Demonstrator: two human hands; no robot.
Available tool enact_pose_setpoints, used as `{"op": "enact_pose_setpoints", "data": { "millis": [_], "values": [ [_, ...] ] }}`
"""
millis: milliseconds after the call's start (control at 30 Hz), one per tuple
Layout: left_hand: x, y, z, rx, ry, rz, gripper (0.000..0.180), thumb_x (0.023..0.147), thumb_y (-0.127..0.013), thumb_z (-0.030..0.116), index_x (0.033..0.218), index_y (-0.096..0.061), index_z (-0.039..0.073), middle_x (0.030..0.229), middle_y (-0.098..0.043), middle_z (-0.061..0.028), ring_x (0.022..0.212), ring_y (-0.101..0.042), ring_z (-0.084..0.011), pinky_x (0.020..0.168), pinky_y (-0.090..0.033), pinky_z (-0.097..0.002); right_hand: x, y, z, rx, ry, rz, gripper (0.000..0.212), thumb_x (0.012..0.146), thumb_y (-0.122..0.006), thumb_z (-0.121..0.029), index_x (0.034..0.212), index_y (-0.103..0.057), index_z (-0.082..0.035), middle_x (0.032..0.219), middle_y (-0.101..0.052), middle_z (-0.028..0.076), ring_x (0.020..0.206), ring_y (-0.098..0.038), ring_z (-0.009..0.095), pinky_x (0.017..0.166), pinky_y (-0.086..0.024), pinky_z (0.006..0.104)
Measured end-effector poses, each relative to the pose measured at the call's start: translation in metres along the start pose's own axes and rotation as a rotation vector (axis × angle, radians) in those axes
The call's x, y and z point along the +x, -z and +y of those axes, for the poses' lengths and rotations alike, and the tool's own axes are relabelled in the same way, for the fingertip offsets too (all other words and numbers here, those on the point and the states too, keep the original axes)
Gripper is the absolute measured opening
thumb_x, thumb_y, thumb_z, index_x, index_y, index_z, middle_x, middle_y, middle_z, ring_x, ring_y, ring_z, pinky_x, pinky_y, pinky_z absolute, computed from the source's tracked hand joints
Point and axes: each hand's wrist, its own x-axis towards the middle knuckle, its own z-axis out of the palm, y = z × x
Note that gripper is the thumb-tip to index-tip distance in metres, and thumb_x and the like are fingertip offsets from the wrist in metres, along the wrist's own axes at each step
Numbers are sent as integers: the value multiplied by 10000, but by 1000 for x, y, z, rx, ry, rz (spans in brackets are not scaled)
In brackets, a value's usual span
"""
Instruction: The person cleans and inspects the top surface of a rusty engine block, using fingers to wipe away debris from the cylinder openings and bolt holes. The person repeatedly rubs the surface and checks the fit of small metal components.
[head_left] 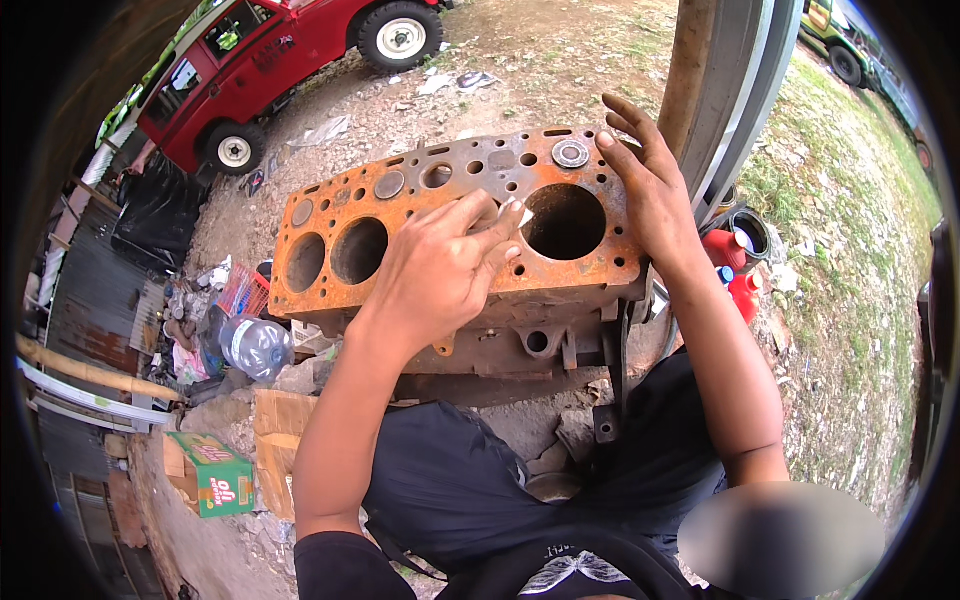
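Observation:
A rusty engine block point(330, 280) lies before me with its flat top face up, showing round cylinder bores and smaller holes. My left hand point(440, 255) is closed over the middle of that face. Its fingers pinch a small pale folded piece point(522, 211), perhaps sandpaper, beside the rightmost bore point(566, 221); most of it is hidden. Around the fingers the metal looks greyer than the orange rust elsewhere. My right hand point(648, 185) rests at the block's right end, fingers apart and nothing in them. Near its fingertips sits a valve head point(570, 153).
A metal post point(735, 90) stands close behind my right hand. Red bottles point(735, 250) are on the ground to the block's right. To the left are a large clear plastic bottle point(258, 346), a green carton point(212, 474) and rubbish. A red car point(265, 60) is parked beyond.

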Motion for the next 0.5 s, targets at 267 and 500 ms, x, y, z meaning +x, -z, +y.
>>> {"op": "enact_pose_setpoints", "data": {
  "millis": [267,500],
  "values": [
    [-10,3,13,-63,14,-28,340,1025,-720,184,1326,-781,38,1018,-658,-136,861,-675,-350,802,-540,-452,-1,3,5,-11,21,13,678,1088,-653,-425,1616,-499,-28,1569,-554,311,1422,-608,382,1153,-505,450],
    [-10,7,23,-19,58,-61,336,1034,-709,192,1321,-777,31,1052,-654,-175,893,-700,-401,796,-541,-478,1,5,7,-23,17,13,678,1091,-643,-435,1631,-488,-55,1563,-572,299,1444,-590,372,1172,-484,448]
  ]
}}
